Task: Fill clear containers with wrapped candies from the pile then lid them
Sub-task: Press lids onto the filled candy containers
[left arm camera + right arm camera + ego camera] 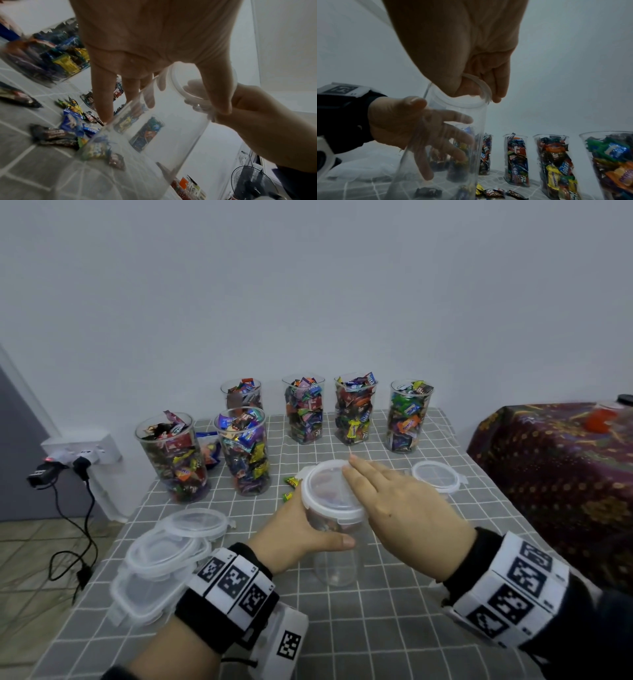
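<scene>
The reference item is the clear container standing near the middle of the grey checked tablecloth. It appears empty, and a translucent lid sits on its rim.

Left of the container, a stack of spare lids lies on the cloth. Behind and to its left stand two candy-filled containers; four more filled containers line the far edge behind it.

The left hand grips the container's upper wall from the left, thumb across the near side and fingers curled round the far side. Loose wrapped candies lie just beyond this hand.

The right hand lies flat on the lid with straight fingers, pressing from the right. One single lid lies right of the container.
</scene>
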Demonstrator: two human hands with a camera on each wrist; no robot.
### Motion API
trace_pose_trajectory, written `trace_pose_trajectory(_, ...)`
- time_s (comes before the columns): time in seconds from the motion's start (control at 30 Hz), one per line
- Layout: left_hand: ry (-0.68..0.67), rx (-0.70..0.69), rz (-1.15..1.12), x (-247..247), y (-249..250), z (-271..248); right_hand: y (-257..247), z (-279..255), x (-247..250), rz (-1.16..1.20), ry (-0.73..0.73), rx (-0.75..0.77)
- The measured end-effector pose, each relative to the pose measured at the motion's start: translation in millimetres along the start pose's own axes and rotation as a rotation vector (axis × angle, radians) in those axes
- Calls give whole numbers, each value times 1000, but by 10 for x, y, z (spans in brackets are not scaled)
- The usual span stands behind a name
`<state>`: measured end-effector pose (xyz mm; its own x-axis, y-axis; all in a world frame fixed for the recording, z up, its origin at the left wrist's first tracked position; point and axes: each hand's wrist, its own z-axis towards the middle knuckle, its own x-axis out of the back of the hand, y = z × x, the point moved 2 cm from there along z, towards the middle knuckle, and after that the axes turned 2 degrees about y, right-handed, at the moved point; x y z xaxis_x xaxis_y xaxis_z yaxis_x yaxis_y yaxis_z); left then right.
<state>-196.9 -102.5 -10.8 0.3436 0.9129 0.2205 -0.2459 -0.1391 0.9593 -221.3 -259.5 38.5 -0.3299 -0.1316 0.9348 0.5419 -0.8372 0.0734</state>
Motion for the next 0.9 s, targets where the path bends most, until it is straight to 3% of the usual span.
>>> trace_pose_trajectory(0.23, -21, 28, -3, 26, -22, 14, 25, 0, 46, 0, -62, -6)
trace_pose_trajectory(0.37, -63, 44, -13, 40, 30, 9, 81, -43, 245, 222, -86, 16)
trace_pose_trajectory(0.47, -92, 23, -15, 21, 94, 7, 22, -22, 300, 390, -158, -104)
trace_pose_trajectory(0.67, -74, 1, -2, -9, 119, -7, -89, 87, 233, 387, -34, -158)
trace_pose_trajectory(0.9, -67, 36, -69, -5, 71, -13, -51, 80, 237, 651, 34, -247)
